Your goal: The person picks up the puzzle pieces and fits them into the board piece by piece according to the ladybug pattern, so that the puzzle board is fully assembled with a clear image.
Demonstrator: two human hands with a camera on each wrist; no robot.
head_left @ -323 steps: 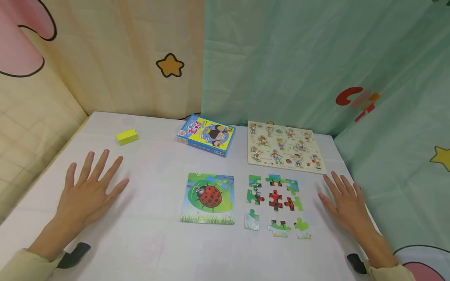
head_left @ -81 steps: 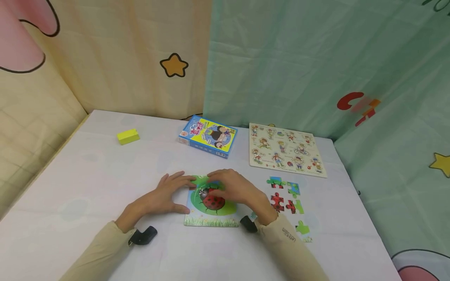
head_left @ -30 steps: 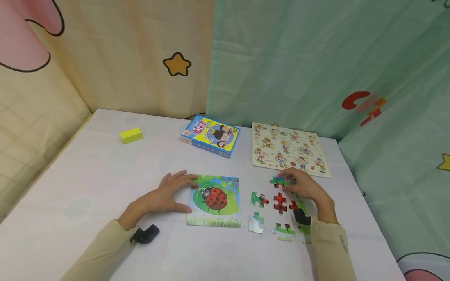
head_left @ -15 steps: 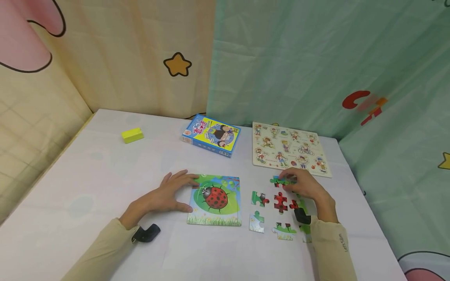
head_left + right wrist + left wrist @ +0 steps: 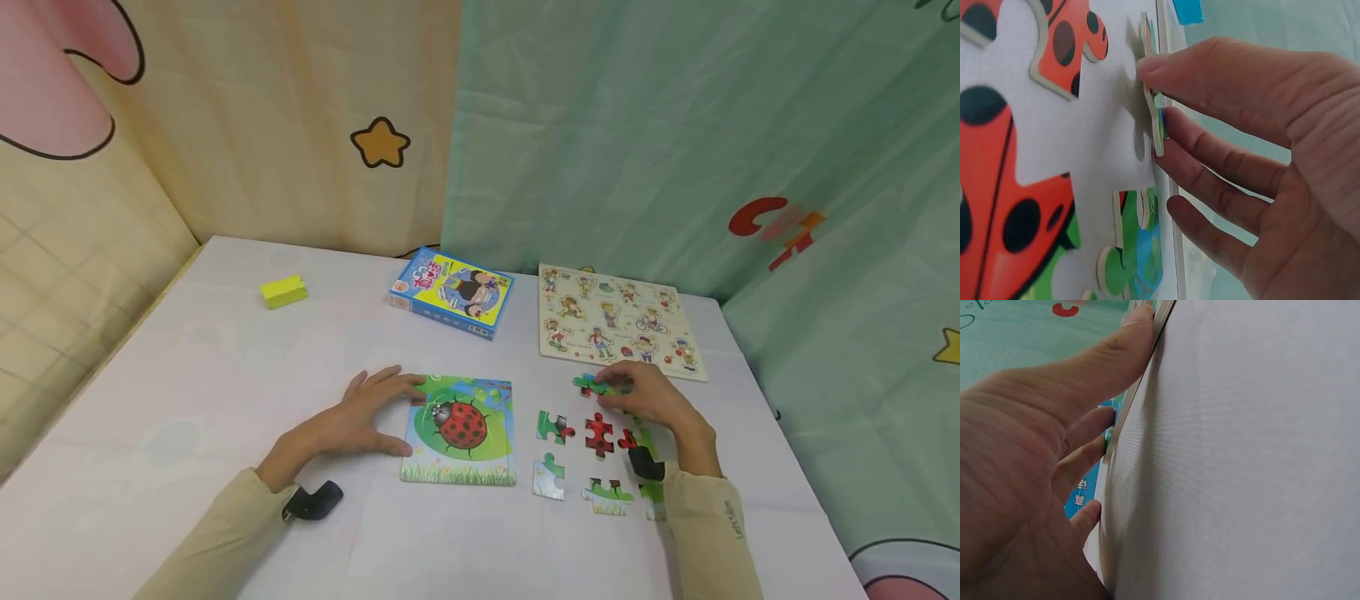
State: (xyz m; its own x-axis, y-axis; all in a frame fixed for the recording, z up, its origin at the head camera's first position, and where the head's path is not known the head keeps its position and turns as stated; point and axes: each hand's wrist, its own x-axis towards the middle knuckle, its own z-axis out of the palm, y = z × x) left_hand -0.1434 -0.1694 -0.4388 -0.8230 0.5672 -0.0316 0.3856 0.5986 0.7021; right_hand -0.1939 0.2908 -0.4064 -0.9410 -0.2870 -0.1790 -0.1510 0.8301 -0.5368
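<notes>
A square ladybird puzzle board (image 5: 457,462) lies at the table's middle. My left hand (image 5: 345,421) rests at its left side; in the left wrist view the thumb (image 5: 1129,347) and fingertips touch its edge. Right of the board my right hand (image 5: 660,404) pinches a green and red jigsaw piece (image 5: 1159,128) between thumb and fingers, tilted and raised off the cloth. Several loose pieces lie nearby: a red middle one (image 5: 598,435), a green and red one (image 5: 552,427), a pale corner piece (image 5: 547,479) and a grass one (image 5: 607,497). My right hand and wrist partly cover others.
A blue and yellow box (image 5: 453,292) lies toward the back. Behind my right hand is a pale wooden board (image 5: 615,321) with printed figures. A yellow block (image 5: 283,292) sits at the far left. Curtains hang around the table (image 5: 420,550).
Both hands came in from the sides, the left to the board. The right hand worked over the board, then moved right and lifted the top middle piece. The top left piece left its place.
</notes>
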